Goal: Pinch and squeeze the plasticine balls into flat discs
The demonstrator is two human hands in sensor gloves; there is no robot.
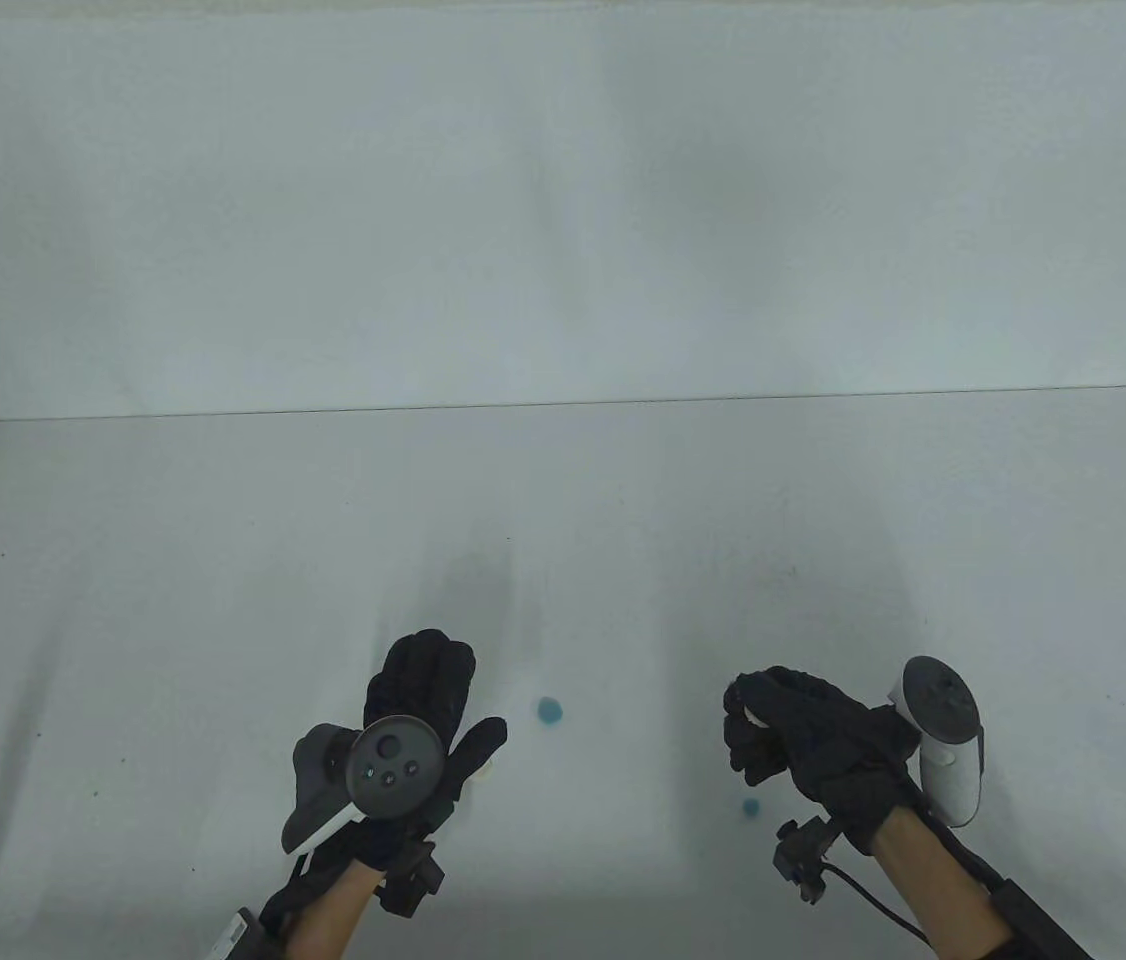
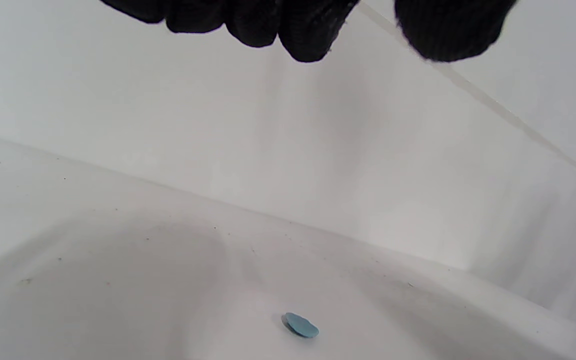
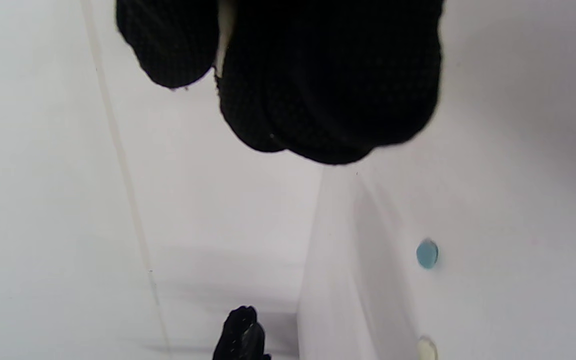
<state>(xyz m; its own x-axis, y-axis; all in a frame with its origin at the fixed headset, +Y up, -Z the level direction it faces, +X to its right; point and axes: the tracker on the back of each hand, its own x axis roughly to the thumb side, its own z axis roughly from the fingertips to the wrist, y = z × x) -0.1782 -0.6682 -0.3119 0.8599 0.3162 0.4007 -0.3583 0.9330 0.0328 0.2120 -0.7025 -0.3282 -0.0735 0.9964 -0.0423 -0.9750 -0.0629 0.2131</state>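
Note:
A flattened blue disc (image 1: 550, 711) (image 2: 301, 325) (image 3: 427, 254) lies on the white table between my hands. A smaller blue lump (image 1: 751, 807) sits just below my right hand. A cream piece (image 1: 487, 769) (image 3: 427, 348) lies beside my left thumb. My left hand (image 1: 463, 690) (image 2: 358, 35) hovers with fingers straight and thumb spread, holding nothing. My right hand (image 1: 748, 725) (image 3: 218, 55) is curled, thumb against fingers, pinching a pale sliver of plasticine (image 1: 753, 716) (image 3: 224, 42) that is mostly hidden by the glove.
The white table (image 1: 223, 600) ends at a white back wall (image 1: 563, 250). Small dark specks dot the surface. My right hand's fingertips show at the right edge of the left wrist view.

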